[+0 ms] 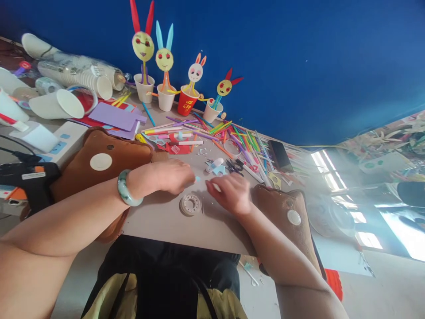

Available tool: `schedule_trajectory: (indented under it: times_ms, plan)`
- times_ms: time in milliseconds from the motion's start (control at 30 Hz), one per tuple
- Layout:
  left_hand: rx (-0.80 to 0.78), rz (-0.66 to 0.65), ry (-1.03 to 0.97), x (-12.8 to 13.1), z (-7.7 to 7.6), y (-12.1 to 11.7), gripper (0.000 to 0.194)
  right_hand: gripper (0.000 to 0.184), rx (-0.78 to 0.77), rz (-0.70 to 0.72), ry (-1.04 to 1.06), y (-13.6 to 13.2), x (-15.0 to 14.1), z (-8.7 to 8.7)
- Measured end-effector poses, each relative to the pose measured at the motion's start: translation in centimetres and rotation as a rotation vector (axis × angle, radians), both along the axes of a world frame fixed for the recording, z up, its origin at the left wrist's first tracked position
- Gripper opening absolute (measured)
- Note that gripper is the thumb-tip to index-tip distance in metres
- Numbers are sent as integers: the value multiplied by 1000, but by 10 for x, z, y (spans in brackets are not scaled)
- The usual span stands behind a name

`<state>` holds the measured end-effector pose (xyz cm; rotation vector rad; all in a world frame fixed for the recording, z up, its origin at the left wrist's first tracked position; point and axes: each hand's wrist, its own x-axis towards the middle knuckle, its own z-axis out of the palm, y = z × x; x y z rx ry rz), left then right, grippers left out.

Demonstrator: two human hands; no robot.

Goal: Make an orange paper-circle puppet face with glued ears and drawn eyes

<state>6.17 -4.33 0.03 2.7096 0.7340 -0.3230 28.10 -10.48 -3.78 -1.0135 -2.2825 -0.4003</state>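
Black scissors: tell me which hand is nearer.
Right. The right hand is just on the near side of the black scissors; the left hand is farther off, to their left.

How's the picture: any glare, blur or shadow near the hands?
Head view: glare and haze wash out the right side; head view: the right hand looks slightly soft, the tape roll clearer; head view: shadow darkens the tabletop beside the right forearm.

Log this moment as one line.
left hand: curled; right hand: curled; grips: unclear; pale roll: on table, near both hands
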Motion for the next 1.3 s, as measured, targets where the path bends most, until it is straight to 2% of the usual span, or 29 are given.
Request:
schedule_trajectory:
  times_ms: [67,100,167,200,300,400,533,700,800,1000,1300]
  plan:
    - [-19,-11,13,0,0,0,19,20,69,-92,324,2,7,4]
    - [-18,-16,17,0,-1,1,19,26,44,-162,465,4,10,5]
    - [-3,-21,15,-1,-1,1,18,41,-108,-284,638,11,15,5]
    - [6,-20,14,-1,-1,0,18,48,-214,-322,660,15,17,4]
    - [23,-6,1,-2,0,0,19,55,-480,-376,555,25,20,-4]
    - [17,-8,-13,-3,1,-1,20,41,-579,-387,432,31,20,-12]
    - [5,-1,-30,-3,0,0,21,23,-605,-337,430,33,17,-16]
    - [-17,8,-35,-4,2,-1,22,16,-552,-298,538,29,13,-11]
    - [-11,18,-9,-4,4,-2,22,15,-560,-297,564,24,13,-3]
    - [15,-9,2,-4,3,-2,19,18,-633,-186,395,17,14,12]
    - [-5,-2,30,-4,-4,1,23,20,-779,-170,528,13,4,1]
